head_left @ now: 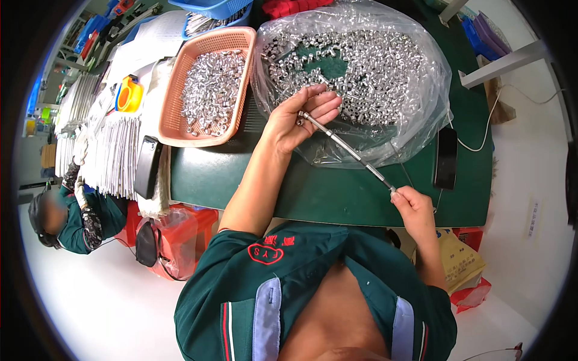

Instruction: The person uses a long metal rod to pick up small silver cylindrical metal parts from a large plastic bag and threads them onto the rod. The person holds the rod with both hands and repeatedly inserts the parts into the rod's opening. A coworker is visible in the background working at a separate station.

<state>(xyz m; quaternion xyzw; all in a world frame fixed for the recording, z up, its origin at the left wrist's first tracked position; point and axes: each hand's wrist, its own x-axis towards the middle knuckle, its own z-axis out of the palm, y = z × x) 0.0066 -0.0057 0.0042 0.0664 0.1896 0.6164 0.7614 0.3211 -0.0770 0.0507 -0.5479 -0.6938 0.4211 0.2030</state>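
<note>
Pinching the near right end of the rod [361,159] above the table [289,195] is the right hand [414,207]; the left hand [301,115], palm up, spreads loosely at its far end. It seems light, stiff, perhaps slippery: better grip the ends.

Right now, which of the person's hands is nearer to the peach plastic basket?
Left. The left hand is to the right of the peach basket, not touching it; the right hand is farther right, by the table's near edge, gripping the metal rod.
</note>
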